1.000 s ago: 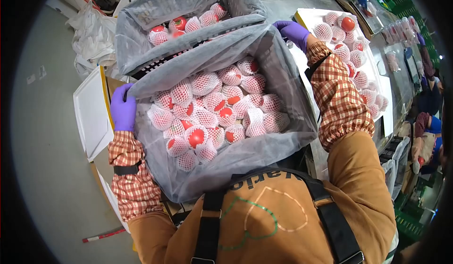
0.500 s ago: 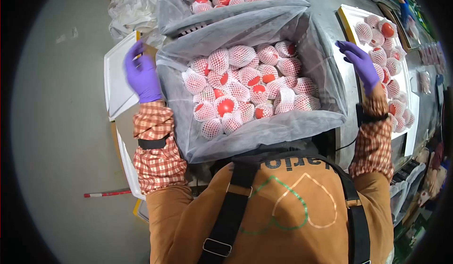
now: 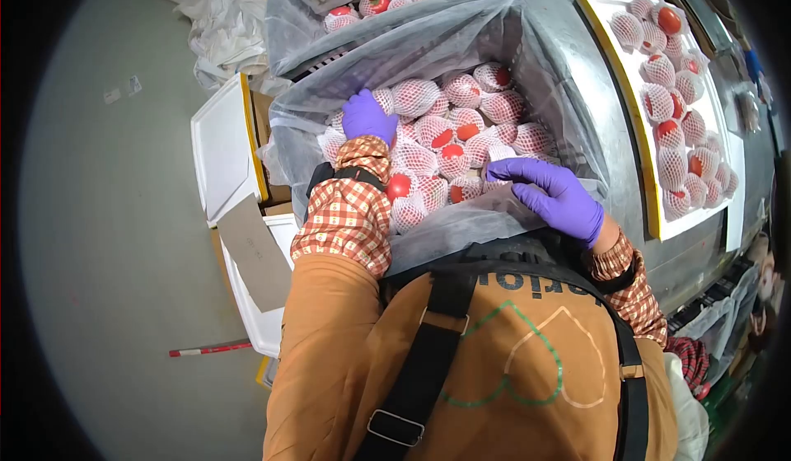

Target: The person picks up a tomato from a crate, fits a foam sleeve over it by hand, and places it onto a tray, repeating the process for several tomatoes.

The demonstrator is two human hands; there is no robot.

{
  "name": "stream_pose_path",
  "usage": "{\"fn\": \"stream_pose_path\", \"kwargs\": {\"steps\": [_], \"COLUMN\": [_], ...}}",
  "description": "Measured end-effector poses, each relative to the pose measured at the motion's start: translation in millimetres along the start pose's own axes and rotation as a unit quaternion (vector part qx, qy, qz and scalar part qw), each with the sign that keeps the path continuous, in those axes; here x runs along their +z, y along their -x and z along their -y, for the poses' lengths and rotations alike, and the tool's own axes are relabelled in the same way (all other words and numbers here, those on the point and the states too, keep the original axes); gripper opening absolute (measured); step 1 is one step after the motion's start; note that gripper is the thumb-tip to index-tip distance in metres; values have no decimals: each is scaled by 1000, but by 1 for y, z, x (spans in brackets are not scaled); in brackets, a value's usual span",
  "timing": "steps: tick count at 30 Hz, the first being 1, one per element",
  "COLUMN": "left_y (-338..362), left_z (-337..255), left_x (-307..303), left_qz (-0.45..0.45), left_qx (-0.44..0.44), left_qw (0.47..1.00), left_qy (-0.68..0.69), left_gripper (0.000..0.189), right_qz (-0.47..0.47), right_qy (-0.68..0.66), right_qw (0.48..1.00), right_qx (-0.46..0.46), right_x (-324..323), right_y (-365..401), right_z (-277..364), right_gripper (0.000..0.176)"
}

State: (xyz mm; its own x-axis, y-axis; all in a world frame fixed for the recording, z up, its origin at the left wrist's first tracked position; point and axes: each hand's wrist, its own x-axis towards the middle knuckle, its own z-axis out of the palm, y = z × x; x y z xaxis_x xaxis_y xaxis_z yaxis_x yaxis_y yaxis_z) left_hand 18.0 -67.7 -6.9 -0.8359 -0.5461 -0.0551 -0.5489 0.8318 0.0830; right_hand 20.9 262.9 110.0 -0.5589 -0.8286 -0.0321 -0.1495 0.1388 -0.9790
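A crate lined with grey translucent sheeting [image 3: 461, 232] stands before me, filled with red tomatoes in white foam nets [image 3: 435, 133]. My left hand [image 3: 369, 118], in a purple glove, reaches into its left side. Its fingers bend down over a netted tomato, and the fingertips are hidden. Over the crate's near right edge is my right hand [image 3: 560, 200], also purple-gloved. Its thumb and curved fingers are apart, with the fingertips close to a netted tomato [image 3: 501, 154]; whether they touch cannot be made out.
A second lined crate [image 3: 309, 37] with netted tomatoes stands beyond. On the metal table [image 3: 568, 65] at right lies a white, yellow-edged tray [image 3: 669, 224] of netted tomatoes. White boxes [image 3: 218, 152] stand at left, with crumpled white plastic [image 3: 227, 28] behind. A red-and-white stick [image 3: 210, 350] lies on the floor.
My left hand has come from outside the crate's left side onto the tomatoes. My right hand has moved from beside the tray to the crate's near right edge. The view has shifted slightly.
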Motion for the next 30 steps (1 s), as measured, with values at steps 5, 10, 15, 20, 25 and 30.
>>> {"fn": "stream_pose_path", "kwargs": {"steps": [5, 10, 15, 20, 25, 30], "left_y": [7, 27, 91, 128, 145, 162], "left_z": [9, 22, -12, -26, -37, -41], "left_x": [-23, -38, -101, -111, -112, -120], "left_qz": [3, 156, 232, 172, 246, 253], "left_qx": [17, 3, 49, 73, -39, 88], "left_qw": [997, 844, 622, 571, 483, 621], "left_qy": [69, 514, 746, 799, 840, 737], "left_gripper": [70, 60, 58, 50, 42, 52], "right_qz": [-16, -43, -81, -101, -163, -216], "right_qy": [-55, -72, -157, -173, 142, 70], "right_qw": [998, 996, 984, 980, 965, 964], "right_qx": [20, 41, 23, 14, -150, -138], "right_x": [-1, 5, 25, 41, 61, 61], "right_y": [12, 0, -27, -38, -42, -47], "right_z": [-7, 3, 6, 11, 19, 3], "right_gripper": [35, 41, 56, 72, 86, 65]}}
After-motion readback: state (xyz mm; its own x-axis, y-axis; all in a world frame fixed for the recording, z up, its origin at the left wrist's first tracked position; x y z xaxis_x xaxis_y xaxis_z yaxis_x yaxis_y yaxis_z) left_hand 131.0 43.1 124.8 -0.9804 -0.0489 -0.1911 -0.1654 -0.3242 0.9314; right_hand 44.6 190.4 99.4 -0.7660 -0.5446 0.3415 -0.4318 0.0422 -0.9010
